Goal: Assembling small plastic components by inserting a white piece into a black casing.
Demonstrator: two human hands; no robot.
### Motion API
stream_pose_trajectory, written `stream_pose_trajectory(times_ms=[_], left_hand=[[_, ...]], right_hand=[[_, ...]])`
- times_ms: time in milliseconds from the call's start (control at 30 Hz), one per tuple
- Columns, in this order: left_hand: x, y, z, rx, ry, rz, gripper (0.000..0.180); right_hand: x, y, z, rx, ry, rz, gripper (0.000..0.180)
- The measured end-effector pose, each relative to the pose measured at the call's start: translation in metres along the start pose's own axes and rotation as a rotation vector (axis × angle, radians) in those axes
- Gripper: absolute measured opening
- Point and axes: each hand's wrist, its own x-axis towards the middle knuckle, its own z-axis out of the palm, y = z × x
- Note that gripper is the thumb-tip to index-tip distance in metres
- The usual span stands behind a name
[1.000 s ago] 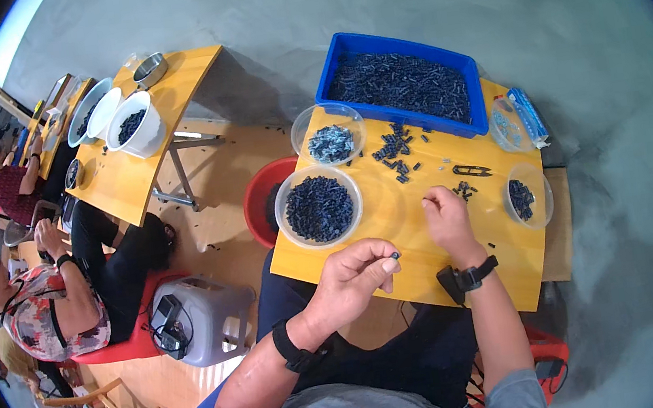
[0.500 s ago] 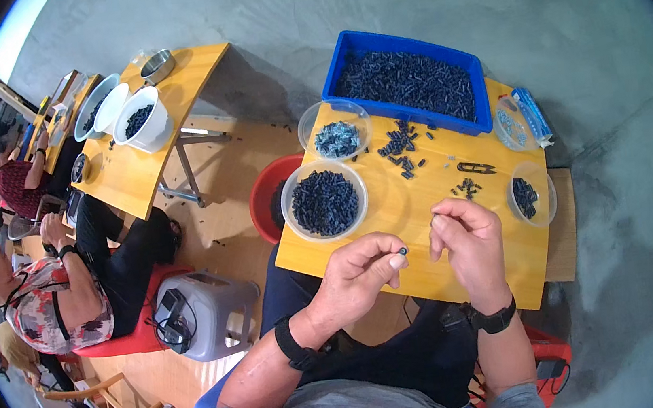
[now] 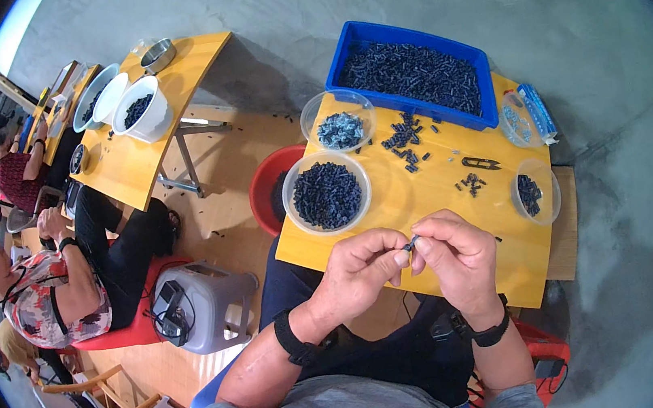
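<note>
Close together over the table's near edge, both hands meet at the fingertips. My left hand (image 3: 367, 272) pinches a small dark cylindrical piece (image 3: 409, 246) between thumb and forefinger. The fingertips of my right hand (image 3: 459, 257) are pressed together at the end of that piece; whatever they hold is too small to make out. Beyond my left hand is a clear round tub (image 3: 368, 213) full of similar dark pieces. A few loose pieces (image 3: 471, 184) lie past my right hand, beside small dark thread snips (image 3: 481, 163).
A blue bin (image 3: 482, 62) of dark pieces stands at the back. Clear bowls hold pale blue bits (image 3: 340, 130) and dark pieces (image 3: 530, 194). A red bucket (image 3: 261, 200) sits left of the table. People work at tables (image 3: 199, 65) on the left.
My right hand has moved left, and its fingertips now meet the dark piece in my left hand. The left hand has barely moved.
</note>
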Motion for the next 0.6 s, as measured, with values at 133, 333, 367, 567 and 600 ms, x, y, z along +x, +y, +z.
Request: stream_pose_trajectory(times_ms=[133,333,367,567,600], left_hand=[[0.0011,0.003,0.0008,-0.024,-0.001,0.013,0.01],[0.0027,0.0014,-0.0002,-0.029,-0.013,-0.015,0.011],[0.003,0.0002,0.0,-0.023,-0.007,-0.01,0.01],[0.0041,-0.0043,0.0018,0.011,0.041,0.007,0.01],[0.0046,-0.0051,0.002,0.011,0.042,0.005,0.01]], right_hand=[[0.0008,0.0035,0.0,-0.033,-0.01,-0.032,0.011],[0.0024,0.0027,0.0011,-0.074,-0.004,-0.049,0.01],[0.0026,0.0036,0.001,-0.085,0.006,-0.064,0.009],[0.0042,0.0065,0.0002,-0.221,0.013,-0.094,0.008],[0.0047,0.0061,0.0003,-0.22,0.013,-0.092,0.008]])
